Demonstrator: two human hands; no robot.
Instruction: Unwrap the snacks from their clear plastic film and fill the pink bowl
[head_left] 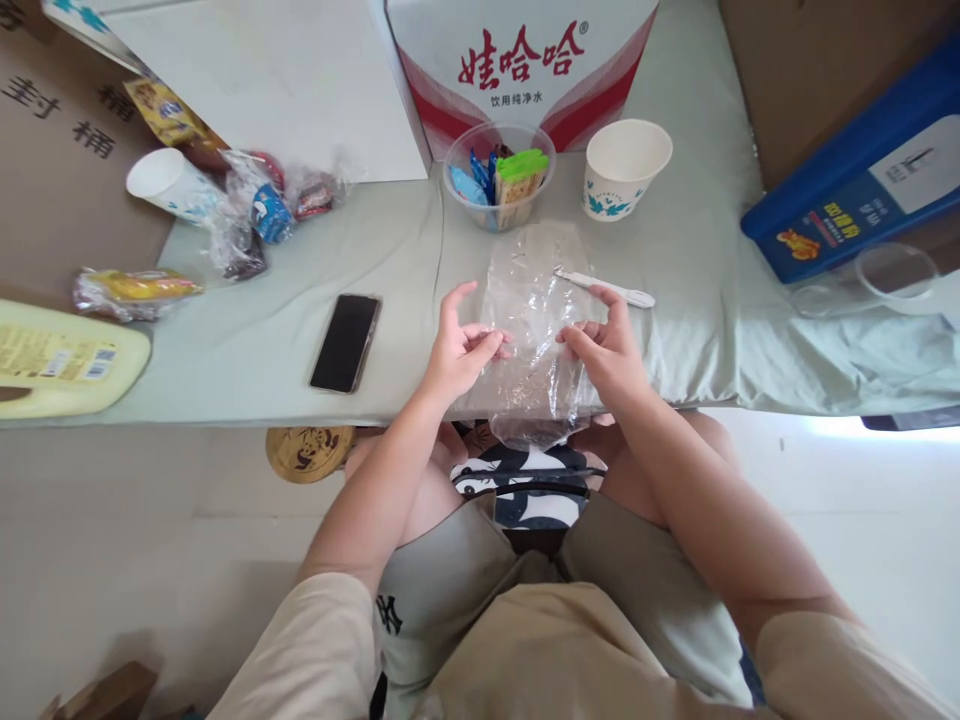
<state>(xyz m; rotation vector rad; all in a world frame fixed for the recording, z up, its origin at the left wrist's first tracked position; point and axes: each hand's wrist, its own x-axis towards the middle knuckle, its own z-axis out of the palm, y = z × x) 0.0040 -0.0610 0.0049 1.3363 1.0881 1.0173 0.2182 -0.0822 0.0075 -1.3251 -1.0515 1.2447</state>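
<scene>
A crinkled clear plastic bag (534, 290) lies flat on the cloth in front of me, its lower end hanging past the table edge. My left hand (463, 348) is at its left side, thumb and lower fingers closing on the film while the index finger sticks up. Opposite it, my right hand (604, 345) pinches at the right side, index finger also raised. Just beyond the right fingertips rests a slim white tool (619, 290) like a craft knife, its narrow tip over the bag.
Behind the bag stand a clear bowl (499, 190) of small packets and a paper cup (627, 170). A phone (346, 343) lies left; wrapped snacks (262, 210) and a tipped paper cup (172, 185) lie farther left. A blue container (847, 190) and a clear cup (896, 272) occupy the right.
</scene>
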